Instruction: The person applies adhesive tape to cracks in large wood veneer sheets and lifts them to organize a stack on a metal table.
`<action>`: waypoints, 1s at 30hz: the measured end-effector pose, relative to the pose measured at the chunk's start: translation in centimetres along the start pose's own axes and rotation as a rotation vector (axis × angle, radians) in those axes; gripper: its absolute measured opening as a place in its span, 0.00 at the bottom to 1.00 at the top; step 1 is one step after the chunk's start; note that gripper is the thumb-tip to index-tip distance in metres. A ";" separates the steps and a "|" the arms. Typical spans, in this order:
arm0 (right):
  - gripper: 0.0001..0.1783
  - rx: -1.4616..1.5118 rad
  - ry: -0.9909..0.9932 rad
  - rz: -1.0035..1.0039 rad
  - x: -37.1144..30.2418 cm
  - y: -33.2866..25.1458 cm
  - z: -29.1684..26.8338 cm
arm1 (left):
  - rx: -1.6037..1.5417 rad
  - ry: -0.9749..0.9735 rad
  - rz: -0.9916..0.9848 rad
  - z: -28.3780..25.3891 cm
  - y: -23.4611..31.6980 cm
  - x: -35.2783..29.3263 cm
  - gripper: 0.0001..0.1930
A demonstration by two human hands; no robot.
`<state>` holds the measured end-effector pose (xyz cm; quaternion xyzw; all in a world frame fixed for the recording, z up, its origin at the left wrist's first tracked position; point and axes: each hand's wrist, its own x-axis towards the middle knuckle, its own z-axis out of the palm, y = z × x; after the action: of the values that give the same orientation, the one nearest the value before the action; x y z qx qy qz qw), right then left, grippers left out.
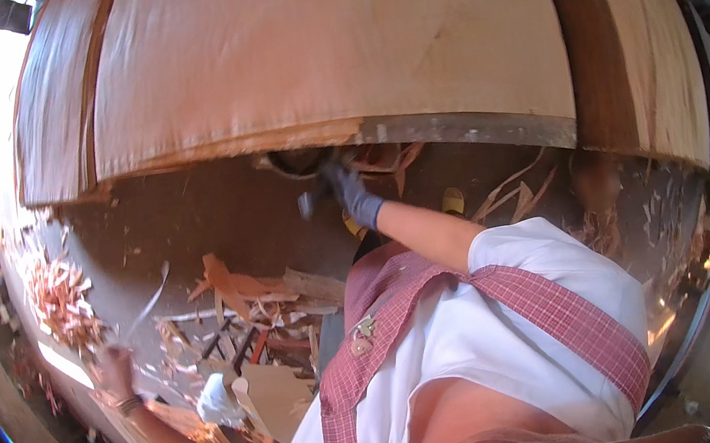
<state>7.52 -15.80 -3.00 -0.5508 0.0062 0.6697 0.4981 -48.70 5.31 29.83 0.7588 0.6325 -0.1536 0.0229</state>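
Observation:
My right hand (355, 194), in a grey-blue glove, reaches to the front edge of a large stack of pale wood veneer sheets (323, 46). Its fingers are smeared by motion, and a dark shape shows beside them; whether it is held I cannot make out. Next to that hand, a round dark container (298, 163) is partly hidden beneath the overhanging edge. Out to the left is my bare left hand (116, 368), with a band round the wrist. It is blurred too, and its grip does not show. A thin pale strip (152, 295) appears near it, blurred.
Veneer scraps (243, 290) lie heaped on the floor to my left, beside a pale board (275, 398). Further left is another pile of shavings (60, 296). More strips (518, 196) are scattered at the right. A dark brown band (591, 38) separates the sheets.

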 end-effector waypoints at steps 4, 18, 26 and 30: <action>0.20 -0.306 -0.412 -0.402 -10.9 -2.4 3.1 | -0.659 -0.643 0.352 2.2 31.2 -2.4 0.15; 0.17 -0.696 -0.027 -0.132 -15.4 -33.0 -23.5 | -0.527 -0.218 0.420 -1.5 75.4 8.1 0.17; 0.16 -0.766 -0.065 -0.111 -11.8 -34.5 -25.8 | -0.333 0.283 0.270 1.2 78.9 4.7 0.16; 0.16 -0.799 -0.037 -0.090 -11.6 -34.3 -26.0 | -0.383 0.371 0.611 5.4 79.0 -0.4 0.21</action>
<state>48.45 -20.67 13.89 -0.6886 -0.2877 0.6067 0.2736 26.49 -12.04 12.23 0.9087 0.3886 0.1205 0.0940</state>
